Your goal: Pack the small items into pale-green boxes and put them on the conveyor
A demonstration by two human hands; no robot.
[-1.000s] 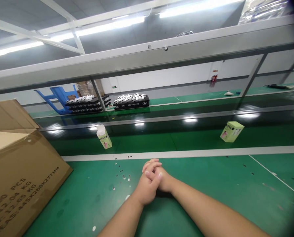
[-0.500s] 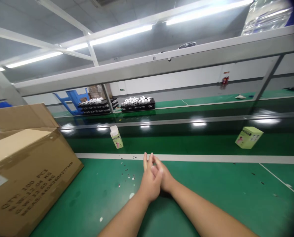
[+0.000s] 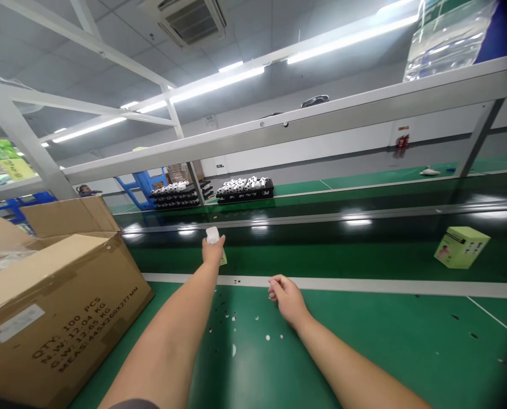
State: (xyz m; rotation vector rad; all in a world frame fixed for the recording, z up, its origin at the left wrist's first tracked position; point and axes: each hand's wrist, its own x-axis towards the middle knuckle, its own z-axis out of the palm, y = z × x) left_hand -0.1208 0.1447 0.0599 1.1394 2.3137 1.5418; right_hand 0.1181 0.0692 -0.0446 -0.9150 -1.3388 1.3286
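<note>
At the far side of the green worktop (image 3: 364,346), just past its white strip (image 3: 364,286), the person's left hand (image 3: 213,251) is stretched forward and closed around a pale green carton (image 3: 223,259). Only a low corner of the carton and its white top (image 3: 212,235) show; the hand hides the rest. The right hand (image 3: 288,300) lies nearer, just short of the strip, with its fingers (image 3: 277,287) loosely curled and nothing held; whether it touches the surface cannot be told. Small dark and white specks (image 3: 232,321) are scattered on the worktop between the two hands. A second pale green carton (image 3: 462,247) lies tilted well to the right, on the same far section. To the left, just beside the left forearm, stands an open cardboard shipping box (image 3: 66,307) printed "QTY: 100 PCS". Beyond a dark glossy panel (image 3: 321,224), black trays (image 3: 245,193) of black-and-white items sit on a further bench, with a blue plastic stool (image 3: 138,187) behind them and a fire extinguisher (image 3: 402,142) on the far wall.
</note>
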